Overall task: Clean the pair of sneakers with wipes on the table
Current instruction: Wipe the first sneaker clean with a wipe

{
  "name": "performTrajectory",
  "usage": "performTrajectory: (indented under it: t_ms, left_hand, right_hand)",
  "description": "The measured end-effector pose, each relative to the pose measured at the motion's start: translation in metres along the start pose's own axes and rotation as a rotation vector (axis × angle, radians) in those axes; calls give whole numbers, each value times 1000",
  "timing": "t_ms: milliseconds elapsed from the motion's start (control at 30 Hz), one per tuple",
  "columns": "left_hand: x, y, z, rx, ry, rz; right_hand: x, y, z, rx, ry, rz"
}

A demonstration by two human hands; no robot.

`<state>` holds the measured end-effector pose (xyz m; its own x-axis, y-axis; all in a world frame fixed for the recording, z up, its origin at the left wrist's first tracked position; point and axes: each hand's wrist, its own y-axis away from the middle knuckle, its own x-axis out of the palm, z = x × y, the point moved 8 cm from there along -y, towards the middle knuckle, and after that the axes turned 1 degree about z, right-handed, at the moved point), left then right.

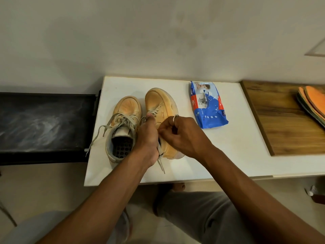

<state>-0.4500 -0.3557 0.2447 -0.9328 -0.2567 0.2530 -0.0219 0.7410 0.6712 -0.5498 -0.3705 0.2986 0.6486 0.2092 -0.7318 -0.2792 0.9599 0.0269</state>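
Tan sneaker gripped by both hands
Left hand wraps its collar; right hand pinches its side with curled fingers. Second sneaker just left of them, wipes pack beyond the right knuckles, on the white table.

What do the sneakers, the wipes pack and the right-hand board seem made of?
Left sneaker and right sneaker: probably tan suede or nubuck, matte, scuffed pale patches. Wipes pack: thin glossy plastic film, crinkled, catching light. Board: wood or wood-look laminate, visible grain, satin finish.
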Motion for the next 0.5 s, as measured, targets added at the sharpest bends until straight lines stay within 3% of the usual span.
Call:
performTrajectory:
  t_ms: [100,267,500]
  left_hand:
    - [2,1,-1,-3,17,15]
    - [2,1,-2,1,11,17]
    - [1,1,-2,-26,6,13]
  right_hand:
    - [-3,3,-15,81,-24,74]
    - [-12,-6,-18,105,58,-87]
    - [-1,14,-19,93,-94,136]
